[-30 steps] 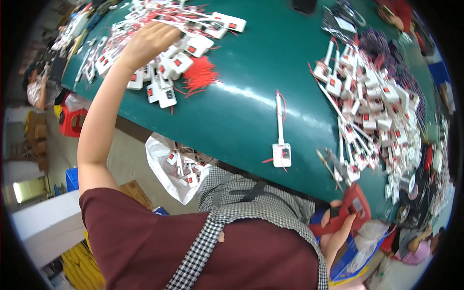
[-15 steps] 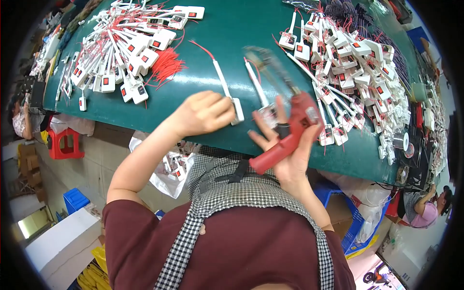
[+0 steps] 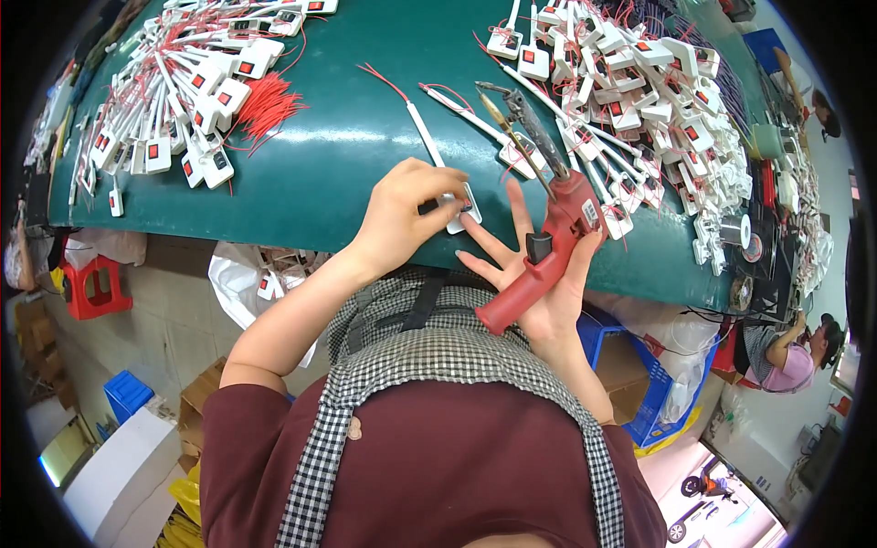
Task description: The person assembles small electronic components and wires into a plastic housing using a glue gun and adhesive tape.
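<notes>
On the green table lies a white switch housing (image 3: 470, 217) with a long white stem and red wires. My left hand (image 3: 402, 212) bends over it with thumb and fingers closed at its upper face; a small dark part shows at the fingertips, too covered to name. My right hand (image 3: 557, 306) holds a red soldering gun (image 3: 539, 274) across the palm by the thumb, with its other fingers spread. One fingertip reaches the edge of that housing. The gun's tip points away from me, near a second white switch piece (image 3: 518, 157) lying apart on the table.
Heaps of white switch pieces stand on the left (image 3: 196, 100) and right (image 3: 639, 100), with a bundle of red wires (image 3: 268, 108) beside the left heap. A solder spool (image 3: 734, 228) sits at the right edge. Below are a red stool (image 3: 94, 288) and a blue crate (image 3: 653, 393).
My left fingers have shifted onto the upper face of the housing. My right fingers have left the second switch piece, which now lies turned and farther off. The whole view has shifted slightly.
</notes>
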